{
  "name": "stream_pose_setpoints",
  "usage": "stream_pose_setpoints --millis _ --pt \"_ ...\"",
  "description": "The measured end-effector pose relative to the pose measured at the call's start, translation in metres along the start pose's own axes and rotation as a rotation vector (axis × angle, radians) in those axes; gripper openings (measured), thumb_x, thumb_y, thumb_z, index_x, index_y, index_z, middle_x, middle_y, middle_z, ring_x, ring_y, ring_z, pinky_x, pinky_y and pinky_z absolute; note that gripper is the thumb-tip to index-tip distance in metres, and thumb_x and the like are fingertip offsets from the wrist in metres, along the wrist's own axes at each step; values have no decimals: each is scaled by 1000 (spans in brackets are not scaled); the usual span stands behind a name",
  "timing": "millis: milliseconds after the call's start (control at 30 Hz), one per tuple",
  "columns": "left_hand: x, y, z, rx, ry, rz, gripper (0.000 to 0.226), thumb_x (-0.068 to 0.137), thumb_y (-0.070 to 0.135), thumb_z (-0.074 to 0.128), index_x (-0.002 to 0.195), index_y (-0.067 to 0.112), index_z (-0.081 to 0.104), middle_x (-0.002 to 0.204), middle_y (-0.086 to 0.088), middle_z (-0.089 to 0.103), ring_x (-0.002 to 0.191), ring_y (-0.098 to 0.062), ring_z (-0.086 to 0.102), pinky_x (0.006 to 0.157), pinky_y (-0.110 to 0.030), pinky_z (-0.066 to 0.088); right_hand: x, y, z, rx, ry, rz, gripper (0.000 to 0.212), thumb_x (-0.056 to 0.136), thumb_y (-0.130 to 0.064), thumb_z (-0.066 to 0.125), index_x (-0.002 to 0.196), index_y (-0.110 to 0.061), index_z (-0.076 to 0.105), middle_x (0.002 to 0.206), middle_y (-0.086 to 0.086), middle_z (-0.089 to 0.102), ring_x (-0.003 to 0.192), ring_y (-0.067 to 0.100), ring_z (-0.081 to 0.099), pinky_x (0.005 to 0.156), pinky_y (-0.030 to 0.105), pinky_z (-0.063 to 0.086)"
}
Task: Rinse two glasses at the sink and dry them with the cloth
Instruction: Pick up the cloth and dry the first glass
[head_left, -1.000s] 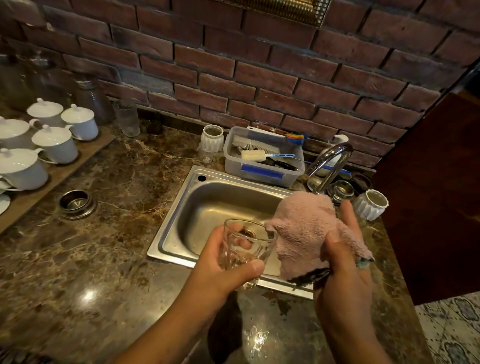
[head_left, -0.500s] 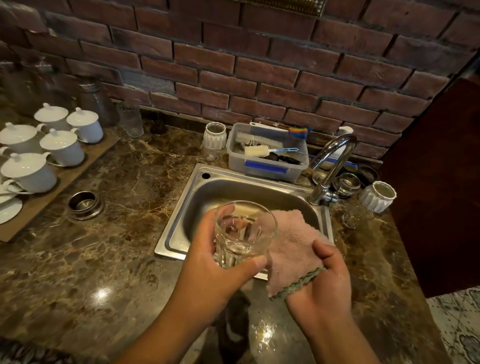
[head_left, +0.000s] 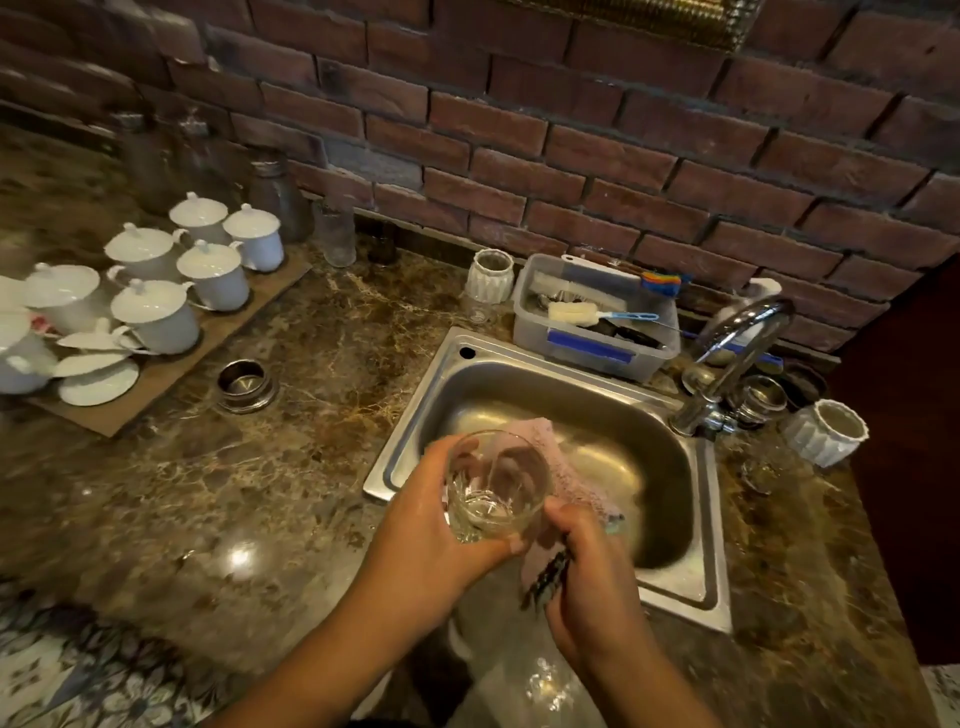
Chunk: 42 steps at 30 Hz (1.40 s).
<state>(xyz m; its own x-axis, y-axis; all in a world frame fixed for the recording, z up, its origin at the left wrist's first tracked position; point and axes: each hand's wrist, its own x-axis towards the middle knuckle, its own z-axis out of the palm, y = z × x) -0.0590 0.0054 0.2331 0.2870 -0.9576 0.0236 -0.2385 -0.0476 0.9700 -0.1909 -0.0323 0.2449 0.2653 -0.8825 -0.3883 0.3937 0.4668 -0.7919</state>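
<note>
Pink cloth (head_left: 576, 480) is clenched in the right hand (head_left: 587, 577), whose fingers are curled tightly round it; a dark edge of the cloth is seen poking out below the fist. The cloth is pressed against the right and far sides of the glass (head_left: 496, 486). The glass is held at the lower centre of the frame, over the near left corner of the steel sink (head_left: 675, 590), with its mouth tipped toward the camera. It is clear, with a cut pattern near its base, and the cloth is seen through its wall. It is gripped by the left hand (head_left: 441, 535), fingers and thumb wrapped round it. A curved tap (head_left: 737, 353) is seen at the right of the sink, a plastic tub (head_left: 592, 345) of brushes behind it, and white lidded cups (head_left: 156, 312) at the left on the marble counter (head_left: 260, 493).
</note>
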Motion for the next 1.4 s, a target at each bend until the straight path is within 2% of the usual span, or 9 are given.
stream_pose_setpoints --millis 100,300,400,500,633,833,967,1100,1400 --pt "4 -29 -39 21 36 -48 74 62 12 95 114 43 52 107 26 66 102 19 58 80 -2 44 15 25 31 -54 -68 107 29 95 7 39 91 4 68 68 12 75 58 17 73 48 24 56" --pt "10 -105 -117 123 131 -176 88 60 14 96 121 47 44 124 17 51 109 15 51 84 3 38 54 89 97 -211 -162 222 39 90 16 38 111 2 68 89 14 78 80 24 75 62 29 60" --pt "21 -141 -147 179 143 -212 96 57 21 98 138 31 48 133 6 52 121 -8 53 99 -17 45 76 112 122 -348 -163 250 40 90 17 41 100 -8 70 84 7 78 76 18 75 68 28 61" --pt "35 -167 -167 179 124 -209 92 59 17 97 138 26 50 134 4 54 123 -10 54 97 -10 42 95 130 143 -457 -151 214 42 89 15 42 112 -8 69 103 13 76 95 26 73 86 39 59" --pt "48 -189 -180 119 108 -218 95 59 18 98 142 21 51 134 3 61 125 -10 59 107 -37 50 116 149 156 -493 -89 259 45 87 13 44 124 -3 64 113 24 71 105 39 68 95 52 53" --pt "55 -206 -190 46 93 -204 78 65 10 94 127 33 52 119 22 61 108 21 57 88 -2 42 137 174 162 -470 21 332 48 87 6 50 133 -4 54 114 27 70 102 46 69 93 60 54" --pt "60 -219 -194 34 76 -219 81 65 17 95 132 31 52 122 21 61 111 21 55 91 -2 41 143 181 165 -459 -13 336 38 90 13 43 123 4 59 106 28 69 88 43 65 80 52 56" --pt "62 -227 -195 24 68 -235 77 64 20 95 129 33 54 120 20 63 111 15 58 91 -5 44 148 184 167 -469 -30 340 37 89 16 41 101 -7 67 97 17 71 79 28 68 74 38 58" --pt "62 -245 -193 49 36 -264 83 65 26 95 136 28 53 130 12 62 120 5 57 99 -16 47 151 190 167 -521 -19 372 36 89 14 43 109 -4 65 107 27 68 95 39 64 87 53 56"
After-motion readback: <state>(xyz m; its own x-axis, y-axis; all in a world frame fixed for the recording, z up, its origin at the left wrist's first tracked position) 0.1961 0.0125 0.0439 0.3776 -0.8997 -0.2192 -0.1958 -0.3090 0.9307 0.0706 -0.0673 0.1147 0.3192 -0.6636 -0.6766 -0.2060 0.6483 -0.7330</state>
